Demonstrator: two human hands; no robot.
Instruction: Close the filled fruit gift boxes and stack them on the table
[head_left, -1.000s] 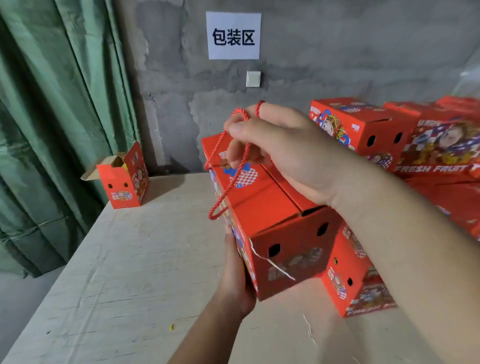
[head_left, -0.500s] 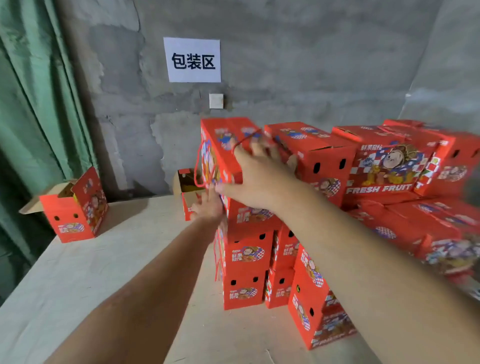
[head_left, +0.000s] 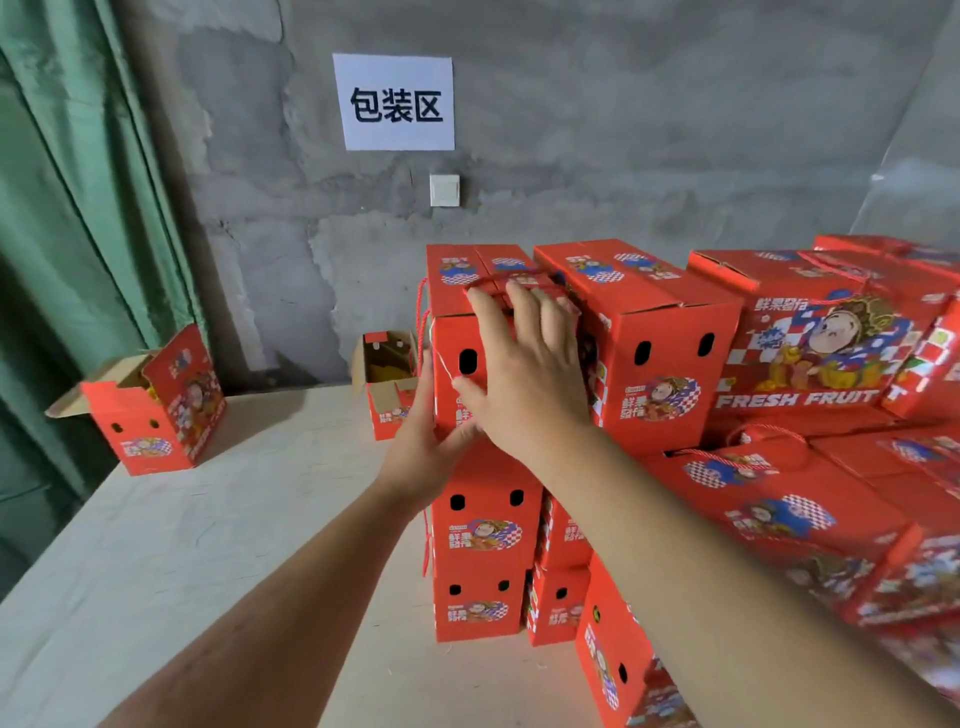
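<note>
A closed red fruit gift box (head_left: 457, 291) with a red rope handle sits on top of a stack of like boxes (head_left: 483, 545) on the pale table (head_left: 208, 545). My right hand (head_left: 524, 379) lies flat against its near end face, fingers spread and straight, fingertips at the top edge by the rope. My left hand (head_left: 421, 447) presses its lower left corner from the side, fingers straight. Two open boxes stand apart: one at the far left (head_left: 156, 410), one behind the stack (head_left: 387, 384).
More closed red boxes (head_left: 649, 343) fill the right side in piles, some printed FRESH FRUIT (head_left: 810, 343). A grey wall with a white sign (head_left: 395, 101) is behind. A green curtain (head_left: 78, 208) hangs at the left, beyond the table's edge.
The box I carried by its rope and underside now sits on top of the stack. My right hand has let go of the rope and lies flat on the box's end.
</note>
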